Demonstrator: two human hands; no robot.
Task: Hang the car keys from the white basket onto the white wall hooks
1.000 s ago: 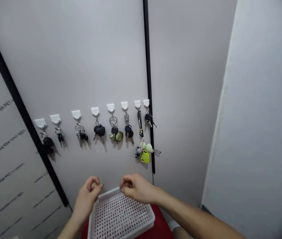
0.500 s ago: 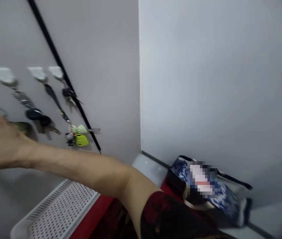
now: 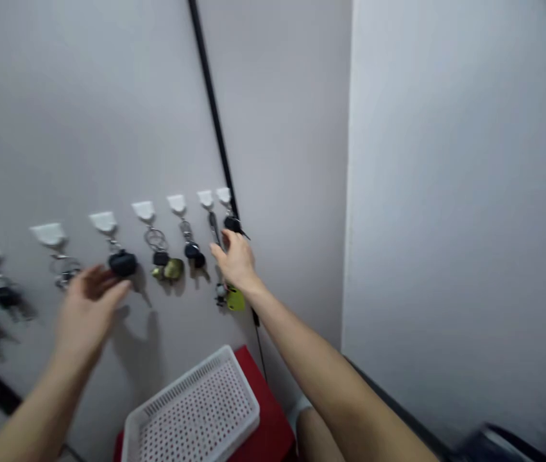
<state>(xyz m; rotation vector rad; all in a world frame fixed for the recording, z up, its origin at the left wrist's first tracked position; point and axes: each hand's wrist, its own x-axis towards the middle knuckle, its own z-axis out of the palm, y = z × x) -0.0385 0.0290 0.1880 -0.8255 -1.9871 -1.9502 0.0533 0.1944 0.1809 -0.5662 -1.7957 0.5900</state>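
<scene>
Below a black key fob (image 3: 122, 263) hanging from a white hook, my left hand (image 3: 87, 305) is open, its thumb and fingers apart. The fingertips come close to the fob; whether they touch it I cannot tell. My right hand (image 3: 237, 260) is at the right end of the row, thumb and forefinger apart, in front of a dark strap (image 3: 213, 224) and just under a black key (image 3: 232, 224). A yellow-green tag (image 3: 235, 298) and a small grey figure (image 3: 221, 294) dangle below that hand. Between my hands hang keys with a brass-coloured piece (image 3: 173, 269) and another dark bunch (image 3: 194, 255).
More keys (image 3: 6, 295) hang to the left along the grey wall. A white perforated basket (image 3: 248, 420) rests on a red surface (image 3: 275, 427) below. A black strip (image 3: 210, 83) runs down the wall. Part of a dark bag (image 3: 494, 443) shows at bottom right.
The view has swung left, bringing more hooks in. My right hand, formerly at the far left, is now by the rightmost keys. My left hand has come into view.
</scene>
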